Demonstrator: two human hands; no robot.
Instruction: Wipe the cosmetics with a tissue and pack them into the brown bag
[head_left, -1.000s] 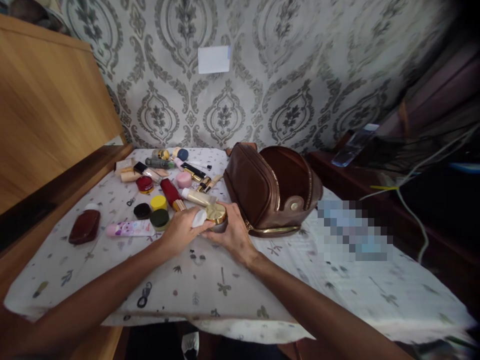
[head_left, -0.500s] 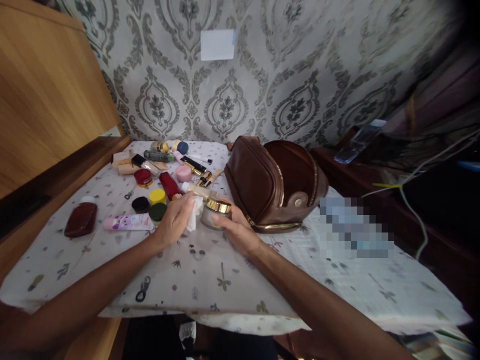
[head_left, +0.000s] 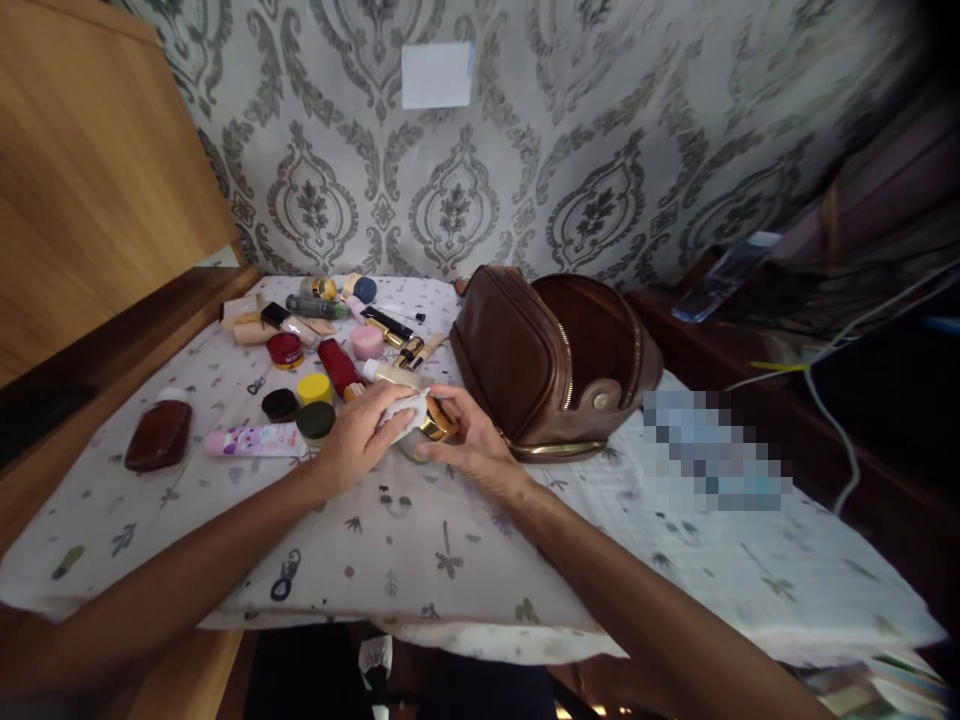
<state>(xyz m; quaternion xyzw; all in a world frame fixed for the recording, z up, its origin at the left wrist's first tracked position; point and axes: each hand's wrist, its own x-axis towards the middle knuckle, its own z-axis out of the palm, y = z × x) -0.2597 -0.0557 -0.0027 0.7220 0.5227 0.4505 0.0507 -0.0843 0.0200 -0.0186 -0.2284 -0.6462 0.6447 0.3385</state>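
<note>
Where left hand and right hand meet: one gold-lidded jar, tilted, partly hidden by fingers; whether its base touches the cloth cannot be told.
Left grasp: closed on a crumpled white tissue, pressed against the jar's left side.
Right grasp: thumb and fingers curled around the jar's right side, gripping it.
Behind the jar: cream tube with white cap, lying flat; dark-red case beside it.
Left of the hands: yellow-lidded jar, black-lidded jar and green-lidded jar, grouped closely.
Near the left forearm: pink-and-lilac tube, lying flat.
Far left: reddish-brown bottle, white cap, lying down.
Farther back: pink jar, red jar, and a green-tipped grey tube.
Right of the hands: brown zippered bag, gold-toned zips, mouth gaping.
Far right: clear plastic bottle, lying beyond the cloth.
Backdrop: damask-patterned wallpaper bearing a blank-looking white card.
Cloth: white, printed with leaf motifs.
</note>
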